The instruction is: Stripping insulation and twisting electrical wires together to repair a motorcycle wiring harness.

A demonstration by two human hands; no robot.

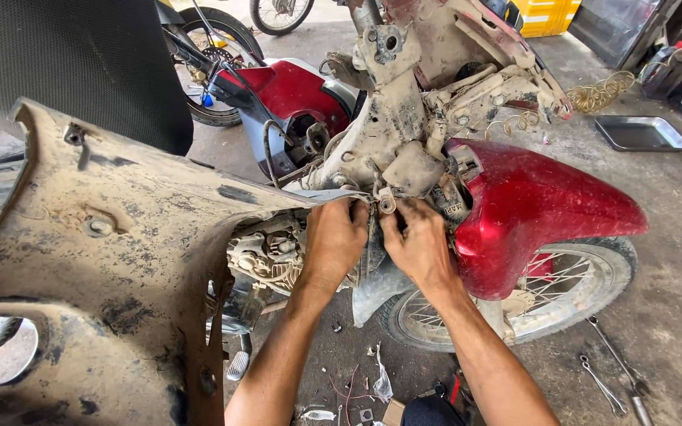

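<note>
A stripped, mud-caked motorcycle frame [404, 118] stands before me, with a red front fender [538, 213] over the spoked front wheel [570, 288]. My left hand [335, 241] and my right hand [416, 244] are both closed close together on a dirty part just under the frame's neck, beside a small round fitting [387, 204]. What the fingers grip is hidden by the hands. A large dusty body panel [112, 268] fills the left foreground, its tip reaching to my left hand. The engine [270, 252] shows behind it.
Several wrenches [613, 371] lie on the concrete floor at the right. A metal tray [641, 132] sits at the far right, near coiled springs [601, 93]. A second red motorcycle [294, 91] stands behind. Scraps and wires [357, 390] litter the floor between my arms.
</note>
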